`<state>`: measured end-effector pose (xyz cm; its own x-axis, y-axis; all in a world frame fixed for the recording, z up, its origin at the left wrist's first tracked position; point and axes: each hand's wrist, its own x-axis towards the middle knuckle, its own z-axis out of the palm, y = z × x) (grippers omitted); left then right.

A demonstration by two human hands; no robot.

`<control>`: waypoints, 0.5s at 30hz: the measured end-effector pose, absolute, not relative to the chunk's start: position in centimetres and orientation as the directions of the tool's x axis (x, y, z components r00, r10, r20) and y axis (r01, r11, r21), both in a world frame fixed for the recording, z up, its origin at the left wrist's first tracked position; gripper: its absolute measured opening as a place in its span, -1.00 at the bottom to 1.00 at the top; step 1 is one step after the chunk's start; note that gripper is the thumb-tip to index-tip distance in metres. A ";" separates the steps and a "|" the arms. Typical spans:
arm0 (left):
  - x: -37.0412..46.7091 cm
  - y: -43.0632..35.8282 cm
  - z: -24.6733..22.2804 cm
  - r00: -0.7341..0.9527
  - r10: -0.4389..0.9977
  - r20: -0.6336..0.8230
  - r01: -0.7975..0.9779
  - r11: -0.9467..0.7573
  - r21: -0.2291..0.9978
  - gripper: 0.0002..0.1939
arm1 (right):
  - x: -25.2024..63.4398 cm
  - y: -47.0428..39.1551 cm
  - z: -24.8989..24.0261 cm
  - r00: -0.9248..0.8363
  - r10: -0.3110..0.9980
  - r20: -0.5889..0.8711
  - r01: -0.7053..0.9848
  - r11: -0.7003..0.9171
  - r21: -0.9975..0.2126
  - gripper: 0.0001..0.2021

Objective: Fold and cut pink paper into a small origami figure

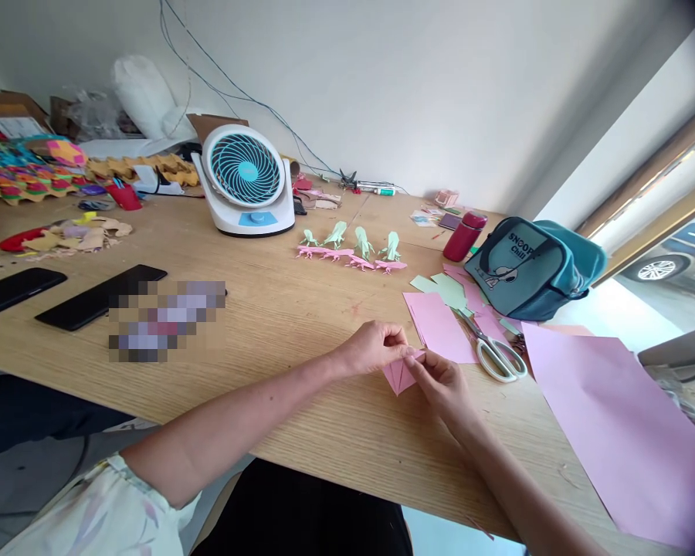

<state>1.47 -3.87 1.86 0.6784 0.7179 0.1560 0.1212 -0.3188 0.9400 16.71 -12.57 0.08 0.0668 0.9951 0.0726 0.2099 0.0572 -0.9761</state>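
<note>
A small piece of folded pink paper (398, 377) with creases and a pointed lower end is between my two hands, just above the wooden table. My left hand (376, 344) pinches its upper edge with thumb and index finger. From the other side, my right hand (437, 376) grips the same paper, its thumb close to the left thumb. The fingers partly cover the upper part of the paper. Just beyond my hands lies a stack of pink paper sheets (445, 328), and scissors (498, 359) with white handles rest to the right of it.
Folded green paper figures (364, 242) and pink ones (359, 261) stand in rows farther back. A white fan (246, 174) is behind them to the left. At right are a red bottle (464, 236), a teal bag (521, 266) and a large pink sheet (619, 432).
</note>
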 end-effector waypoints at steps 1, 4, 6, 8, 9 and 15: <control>1.5 -3.7 2.1 0.655 0.733 0.184 0.111 -0.334 0.936 -0.67 | 16.6 -12.2 0.4 0.060 0.997 0.054 0.195 0.042 -0.980 -0.59; 1.7 -3.2 2.4 0.595 0.776 0.211 0.065 -0.308 0.949 -0.65 | 16.2 -11.1 1.0 0.026 0.999 -0.026 0.152 -0.029 -0.988 -0.58; 1.6 -3.1 2.4 0.562 0.807 0.183 0.046 -0.252 0.967 -0.63 | 15.9 -10.5 1.1 -0.003 0.998 -0.060 0.128 -0.059 -0.990 -0.57; 1.5 -3.0 2.2 0.521 0.842 0.137 0.040 -0.184 0.982 -0.59 | 15.8 -9.9 1.1 -0.038 0.996 -0.082 0.108 -0.077 -0.991 -0.56; 1.3 -3.0 2.2 0.503 0.856 0.115 0.037 -0.154 0.987 -0.58 | 15.7 -9.7 1.1 -0.059 0.994 -0.095 0.101 -0.088 -0.991 -0.56; 0.3 -2.6 2.0 0.467 0.883 0.048 0.017 -0.063 0.998 -0.55 | 16.1 -8.9 1.2 -0.169 0.972 -0.162 0.089 -0.149 -0.985 -0.55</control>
<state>0.27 -2.65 2.01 0.4667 0.8831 0.0478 0.0167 -0.0628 0.9979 16.07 -8.88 1.16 -0.1691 0.9722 -0.1622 0.0888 -0.1489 -0.9849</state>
